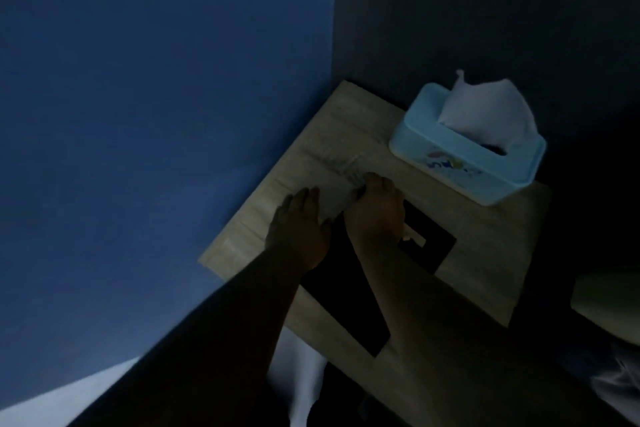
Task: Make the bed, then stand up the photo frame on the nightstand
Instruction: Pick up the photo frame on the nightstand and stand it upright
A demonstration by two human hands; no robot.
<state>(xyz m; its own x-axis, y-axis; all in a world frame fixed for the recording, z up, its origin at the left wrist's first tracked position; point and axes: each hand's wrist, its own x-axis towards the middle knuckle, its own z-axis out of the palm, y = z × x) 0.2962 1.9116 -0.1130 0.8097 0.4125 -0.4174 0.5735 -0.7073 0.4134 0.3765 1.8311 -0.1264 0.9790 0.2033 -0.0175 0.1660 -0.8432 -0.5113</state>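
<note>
The photo frame lies flat on the wooden nightstand, a black rectangle with a small pale fitting on it. Both hands are at its far end. My left hand holds the far left side, fingers pointing away from me. My right hand has its fingers curled over the far edge. A pale flat part shows between the two hands; the dim light hides what it is. My forearms cover much of the frame.
A light blue tissue box with a white tissue sticking up stands at the nightstand's far right. A blue wall runs along the left and a dark wall behind. White bedding shows at the bottom.
</note>
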